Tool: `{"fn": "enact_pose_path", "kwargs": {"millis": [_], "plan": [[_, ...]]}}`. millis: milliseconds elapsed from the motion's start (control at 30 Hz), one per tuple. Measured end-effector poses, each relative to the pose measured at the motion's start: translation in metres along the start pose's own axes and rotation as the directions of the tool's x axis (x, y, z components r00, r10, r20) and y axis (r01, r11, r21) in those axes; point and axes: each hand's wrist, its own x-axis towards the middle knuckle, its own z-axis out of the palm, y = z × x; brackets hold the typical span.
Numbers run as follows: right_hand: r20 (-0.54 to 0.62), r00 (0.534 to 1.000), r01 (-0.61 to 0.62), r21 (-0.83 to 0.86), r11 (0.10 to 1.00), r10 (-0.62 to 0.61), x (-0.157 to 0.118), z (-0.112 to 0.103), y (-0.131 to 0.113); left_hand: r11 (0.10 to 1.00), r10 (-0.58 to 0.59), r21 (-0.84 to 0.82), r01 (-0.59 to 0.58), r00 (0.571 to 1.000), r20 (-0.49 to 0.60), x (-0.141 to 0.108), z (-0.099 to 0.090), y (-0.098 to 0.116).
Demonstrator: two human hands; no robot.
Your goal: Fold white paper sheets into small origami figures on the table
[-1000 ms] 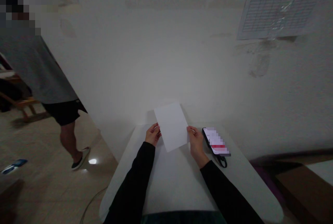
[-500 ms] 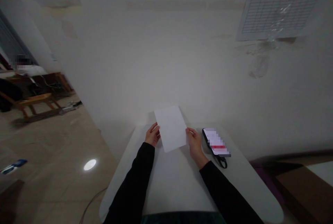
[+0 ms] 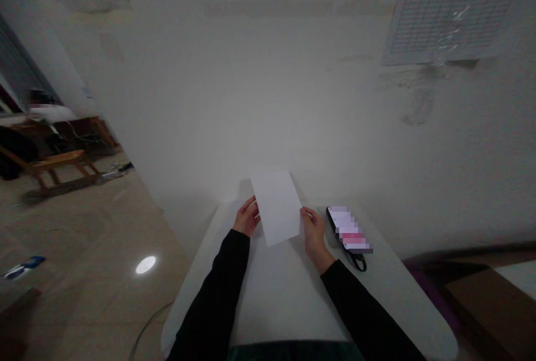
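A white rectangular sheet of paper (image 3: 276, 207) stands tilted above the far end of a white table (image 3: 288, 305), its lower corner near the tabletop. My left hand (image 3: 247, 217) pinches its left long edge, and my right hand (image 3: 313, 231) holds the opposite edge. A black smartphone (image 3: 348, 229) lies face up on the table to the right of my right hand. Its lit screen is blurred out, and a black strap (image 3: 358, 261) lies at its near end.
The table's far end meets a white wall, which bears a taped printed grid sheet (image 3: 454, 9). A wooden bench (image 3: 54, 168) stands on the tiled floor at left, with a blue object (image 3: 24, 267) nearby. A thin cable (image 3: 148, 327) curves below the table's left edge.
A person in a grey top and black shorts, at the left a second ago, has left the view. The paper and my hands have barely moved.
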Motion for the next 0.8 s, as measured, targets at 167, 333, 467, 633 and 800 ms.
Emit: {"fn": "enact_pose_path", "kwargs": {"millis": [167, 333, 467, 633, 800], "plan": [[0.012, 1.0, -0.006, -0.013, 1.0, 0.006, 0.001, 0.0, 0.002, 0.999, 0.035, 0.04, -0.033, 0.998, -0.049, 0.003, -0.006, -0.005], [0.044, 0.999, 0.012, 0.008, 1.0, -0.012, 0.001, 0.0, 0.003, 0.998, 0.033, 0.05, -0.027, 0.994, -0.108, 0.003, -0.005, -0.005], [0.038, 0.999, 0.012, 0.013, 1.0, -0.013, 0.001, 0.0, 0.004, 0.999, 0.024, 0.05, -0.021, 0.998, -0.056, 0.002, -0.004, -0.006], [0.059, 0.998, 0.012, 0.02, 1.0, -0.013, -0.001, 0.001, 0.003, 1.0, -0.001, 0.004, 0.002, 0.997, -0.076, 0.002, -0.002, -0.008], [0.138, 0.99, -0.006, 0.028, 1.0, 0.002, -0.003, 0.003, 0.004, 0.995, -0.017, 0.097, 0.026, 0.996, -0.093, 0.001, -0.001, -0.019]]}}
